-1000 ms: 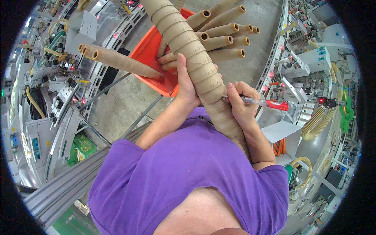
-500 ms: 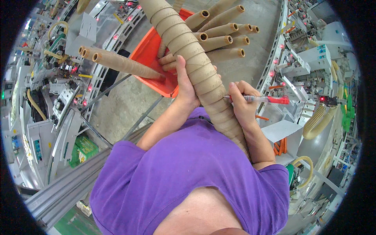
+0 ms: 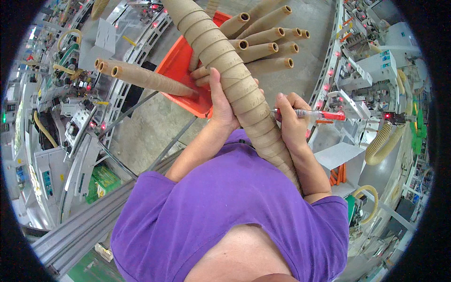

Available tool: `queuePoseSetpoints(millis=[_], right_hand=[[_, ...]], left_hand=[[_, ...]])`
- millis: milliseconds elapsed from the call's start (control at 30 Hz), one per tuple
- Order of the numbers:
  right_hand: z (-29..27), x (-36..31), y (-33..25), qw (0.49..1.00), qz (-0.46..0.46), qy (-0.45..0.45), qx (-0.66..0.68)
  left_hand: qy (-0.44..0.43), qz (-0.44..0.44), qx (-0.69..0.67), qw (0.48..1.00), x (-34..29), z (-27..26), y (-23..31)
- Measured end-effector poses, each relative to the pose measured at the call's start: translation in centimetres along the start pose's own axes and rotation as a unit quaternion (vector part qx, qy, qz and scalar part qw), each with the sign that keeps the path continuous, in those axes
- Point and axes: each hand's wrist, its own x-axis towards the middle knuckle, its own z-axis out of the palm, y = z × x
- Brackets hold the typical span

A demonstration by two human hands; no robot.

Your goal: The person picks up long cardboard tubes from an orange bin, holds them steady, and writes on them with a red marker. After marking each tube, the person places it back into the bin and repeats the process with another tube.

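Pinching the pen (image 3: 332,115) between thumb and fingers, your right hand (image 3: 293,121) sits just beside the right edge of the long cardboard tube (image 3: 244,94). The tube lies slantwise in front of you: its long axis runs from the upper left down toward the lower right, where its near end passes between your shirt (image 3: 211,192) and your right forearm. The pen lies across that axis, almost level, with its tip pointing left at the tube's edge; you cannot tell from this view whether the tip touches. Your left hand (image 3: 224,107) wraps the tube from below, thumb along its left side and fingertips showing past its right side, a little farther up than the pen. Small handwritten marks run along the upper face, and your right hand is the nearer one to the lowest of them.

Beyond the tube, an orange bin (image 3: 173,63) holds other tubes (image 3: 260,50), leaning outward.

Compared with half a second ago, the pen tip is slightly higher and farther right, closer to the tube's edge, while your left hand keeps nearly the same hold.
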Motion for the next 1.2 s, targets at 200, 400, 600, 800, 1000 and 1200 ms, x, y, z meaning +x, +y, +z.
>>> queuePoseSetpoints(millis=[200, 400, 600, 800, 1000, 1200], right_hand=[[0.1, 0.1, 0.2, 0.999, 0.043, 0.02, 0.026], [0.0, 0.6, 0.4, 1.0, -0.023, 0.018, -0.005], [0.5, 0.5, -0.9, 0.979, -0.15, -0.111, -0.08], [1.1, 0.2, -1.2, 0.983, -0.134, -0.11, -0.062], [1.6, 0.2, -0.7, 0.99, -0.113, -0.075, -0.028], [1.6, 0.3, -0.4, 0.996, -0.076, -0.033, -0.023]], left_hand=[[0.01, -0.006, -0.008, 1.0, -0.2, -0.1, -0.1], [0.008, 0.01, -0.013, 1.0, 0.7, 0.0, 0.7], [-0.003, 0.051, 0.03, 0.998, 1.8, 0.4, 2.8], [-0.013, 0.051, 0.028, 0.998, 1.6, 0.1, 3.0], [0.004, 0.054, 0.03, 0.998, 1.4, 0.1, 3.3], [0.0, 0.056, 0.031, 0.998, 1.1, 0.5, 3.3]])
